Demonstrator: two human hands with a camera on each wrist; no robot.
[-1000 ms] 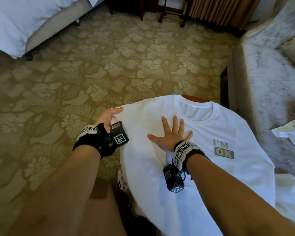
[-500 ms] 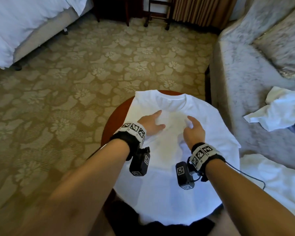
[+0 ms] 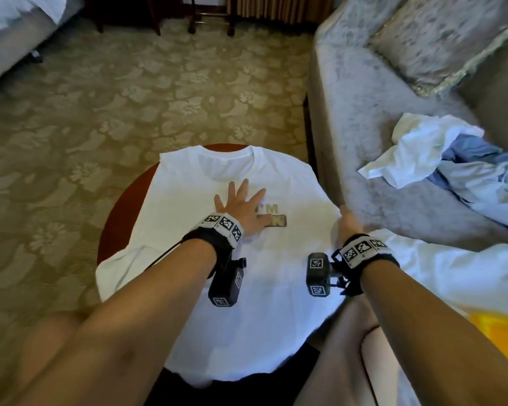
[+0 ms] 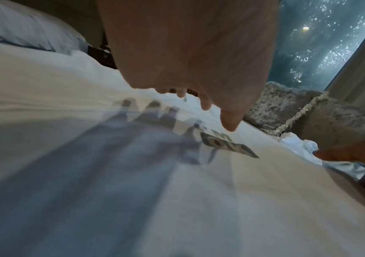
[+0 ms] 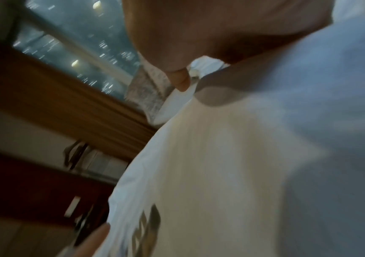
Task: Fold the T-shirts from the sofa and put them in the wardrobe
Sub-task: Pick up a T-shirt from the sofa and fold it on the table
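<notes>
Her left hand (image 3: 242,208), fingers spread, pinned the T-shirt (image 3: 188,200) flat on the surface (image 3: 116,212); the right hand (image 3: 346,228) reached its edge, grip unclear.

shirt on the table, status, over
Left hand flat on shirt, fingers spread. Right hand at shirt's right edge, grip unclear. Shirt spread face up on table, unfolded. More clothes on sofa.

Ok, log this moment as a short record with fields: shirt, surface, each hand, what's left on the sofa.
shirt: white cotton T-shirt with grey chest print, spread face-up
surface: round red-brown wooden table
left hand: flat, fingers spread, on the chest beside the print
right hand: at the shirt's right edge, grip unclear
sofa: grey velvet sofa holding crumpled white and blue clothes
</notes>
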